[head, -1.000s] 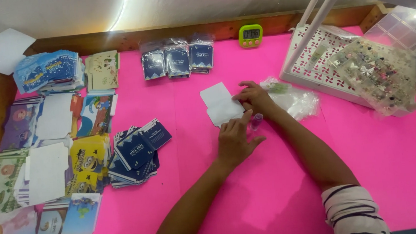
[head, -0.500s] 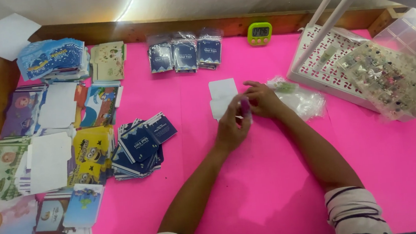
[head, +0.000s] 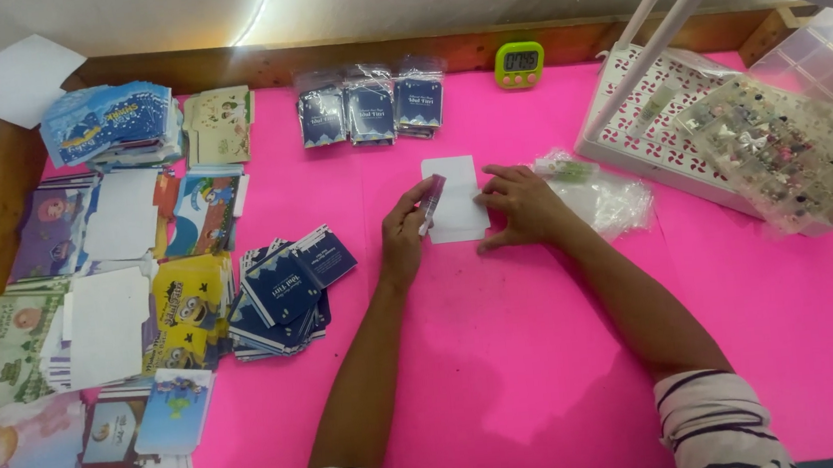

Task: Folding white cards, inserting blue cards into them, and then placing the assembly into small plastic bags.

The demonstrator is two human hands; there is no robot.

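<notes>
White card blank [head: 456,200], lying flat on the pink table cover [head: 509,376], serving as the landmark throughout. I am pinning its right edge with my right hand [head: 525,206], fingers spread and pressing down, nothing enclosed in the palm. At the blank's left edge my left hand [head: 402,233] is pinching a small slim stick [head: 431,203], purplish in colour, between thumb and forefinger; the remaining fingers are curled loosely. The stick's tip is resting against the blank's left side; what the stick is I cannot tell.

Compared with half a second ago, the blank is now lying squarer and more fully exposed, and my left hand is drawing back toward its left border, tilting the stick upright. I am judging that the work on this blank is passing from positioning it to working along its edge.

Just right of the blank, a crumpled clear plastic bag [head: 599,193] is lying partly under my right wrist. Farther right, a white perforated tray [head: 650,143] is standing with a clear compartment box [head: 781,147] of small pieces. Beyond the blank, three packs of navy cards [head: 370,107] and a green digital timer [head: 519,62] are sitting. Left of it, a fanned heap of navy cards [head: 286,291], then stacks of printed cards [head: 89,283], are lying.
</notes>
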